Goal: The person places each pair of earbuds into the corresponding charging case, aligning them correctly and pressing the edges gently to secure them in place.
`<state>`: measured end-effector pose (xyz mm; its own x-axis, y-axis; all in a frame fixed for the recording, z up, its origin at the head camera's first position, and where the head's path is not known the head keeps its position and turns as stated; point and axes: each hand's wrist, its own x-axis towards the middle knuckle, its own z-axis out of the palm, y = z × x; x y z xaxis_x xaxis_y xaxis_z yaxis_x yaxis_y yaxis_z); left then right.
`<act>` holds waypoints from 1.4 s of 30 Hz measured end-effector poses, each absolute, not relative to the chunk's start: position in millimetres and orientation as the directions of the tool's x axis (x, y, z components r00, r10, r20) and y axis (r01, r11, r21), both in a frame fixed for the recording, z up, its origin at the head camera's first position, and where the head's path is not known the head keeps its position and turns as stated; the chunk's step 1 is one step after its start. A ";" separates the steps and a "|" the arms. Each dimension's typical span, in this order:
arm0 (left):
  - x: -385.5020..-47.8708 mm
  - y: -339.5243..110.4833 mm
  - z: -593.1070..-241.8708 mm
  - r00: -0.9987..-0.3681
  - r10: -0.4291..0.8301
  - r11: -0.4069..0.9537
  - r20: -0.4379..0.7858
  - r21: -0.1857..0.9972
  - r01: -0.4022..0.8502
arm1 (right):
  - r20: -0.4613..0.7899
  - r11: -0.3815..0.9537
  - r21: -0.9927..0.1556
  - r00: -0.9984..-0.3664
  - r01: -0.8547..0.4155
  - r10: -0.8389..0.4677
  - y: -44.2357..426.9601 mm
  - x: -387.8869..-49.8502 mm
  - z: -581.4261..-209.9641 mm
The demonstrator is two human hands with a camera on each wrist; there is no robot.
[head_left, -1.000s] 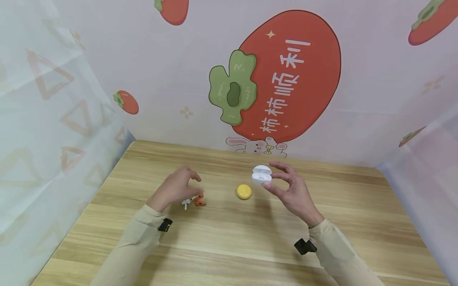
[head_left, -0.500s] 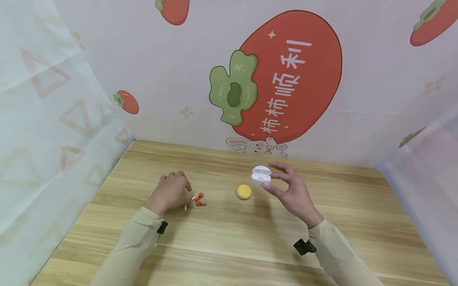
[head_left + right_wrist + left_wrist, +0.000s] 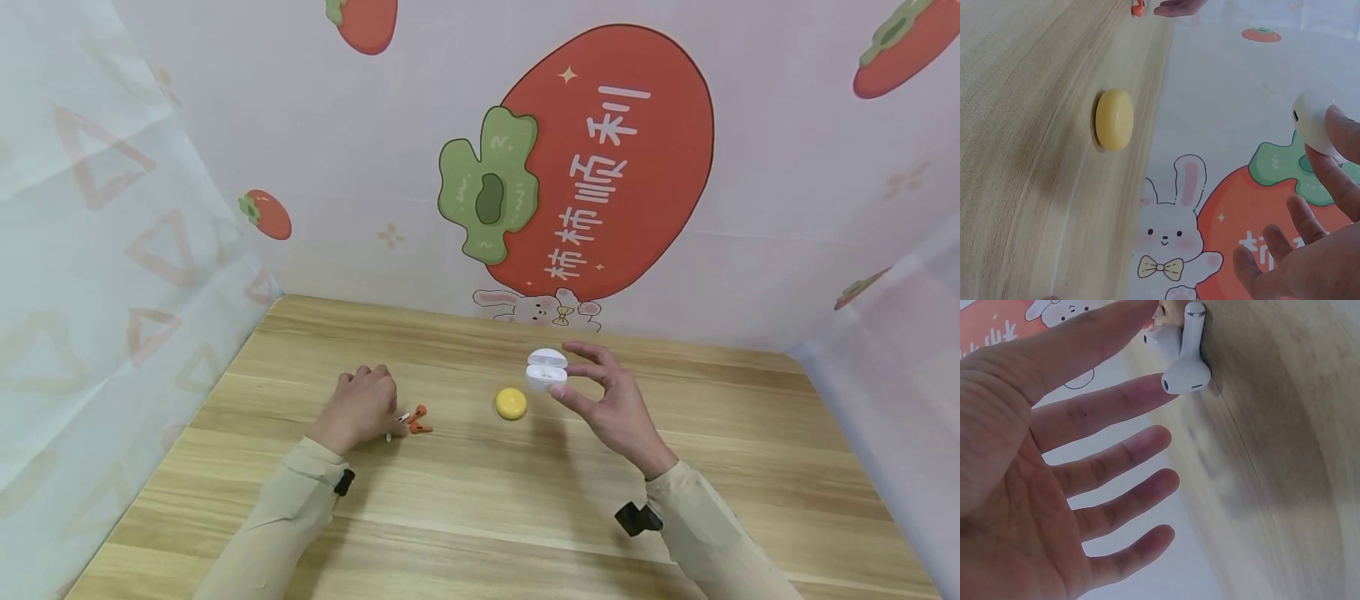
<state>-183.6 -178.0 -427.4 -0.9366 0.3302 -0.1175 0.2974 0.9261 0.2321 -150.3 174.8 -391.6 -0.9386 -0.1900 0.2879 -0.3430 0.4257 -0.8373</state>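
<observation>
In the head view my left hand (image 3: 358,408) is low over the table at a small group of earbuds. The left wrist view shows its fingers spread and fairly straight, thumb and index finger apart. A white earbud (image 3: 1187,374) lies at the index fingertip, seemingly touching it; a second white earbud (image 3: 1162,341) is partly hidden behind it. Orange earbuds (image 3: 419,428) lie just right of that hand. My right hand (image 3: 611,408) holds a white earbud case (image 3: 547,375) above the table between thumb and fingers. The case's lid is up, its inside facing the head camera.
A round yellow case (image 3: 511,403), lid down, lies on the wooden table (image 3: 480,500) between the hands. A printed cloth wall (image 3: 360,150) rises behind the table, with more cloth at both sides.
My left hand first drew back left from the earbuds, then shifted slightly right with its thumb lower among them. The right hand and the white case have barely moved.
</observation>
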 end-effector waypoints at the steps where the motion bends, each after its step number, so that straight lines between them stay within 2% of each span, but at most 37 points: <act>1: -183.8 -177.7 -428.0 -0.937 0.329 0.927 -0.119 0.228 0.296 | 0.288 0.426 -0.837 -0.939 -0.343 -0.189 174.8 -150.3 -391.6; 29: -181.2 -173.1 -422.8 -0.941 0.328 0.923 -0.078 0.237 0.302 | 0.287 0.420 -0.841 -0.939 -0.341 -0.188 175.5 -150.5 -391.2; 35: -175.9 -168.7 -417.5 -0.937 0.348 0.905 -0.018 0.269 0.331 | 0.289 0.422 -0.838 -0.937 -0.346 -0.196 175.5 -150.2 -393.2; 42: -172.4 -156.3 -403.0 -0.916 0.385 0.874 0.110 0.277 0.400 | 0.300 0.416 -0.836 -0.933 -0.357 -0.199 175.8 -150.5 -394.7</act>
<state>-172.4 -156.3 -403.0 -0.9164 0.3849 0.1100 0.4002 0.8735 0.2772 -150.5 175.8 -394.7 -0.9332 -0.1986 0.2995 -0.3570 0.4159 -0.8364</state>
